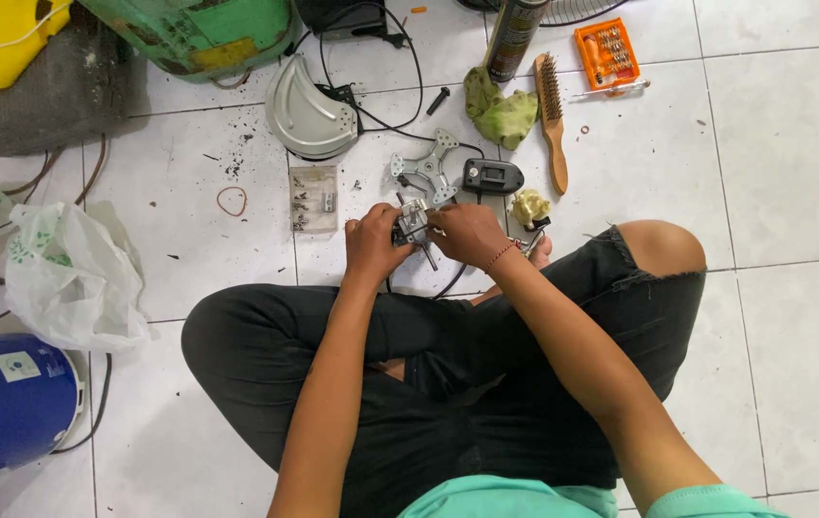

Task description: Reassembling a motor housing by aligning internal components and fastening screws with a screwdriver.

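I sit cross-legged on a white tiled floor. My left hand and my right hand together grip a small metal motor part with a short shaft sticking down, held just above my knees. A four-armed metal bracket lies on the tile just beyond my hands. A small black box with a cable sits to the bracket's right.
A curved grey metal cover, a clear bag of screws, a wire brush, a green rag, an orange bit case and a spray can lie ahead. A white plastic bag and a blue container sit left.
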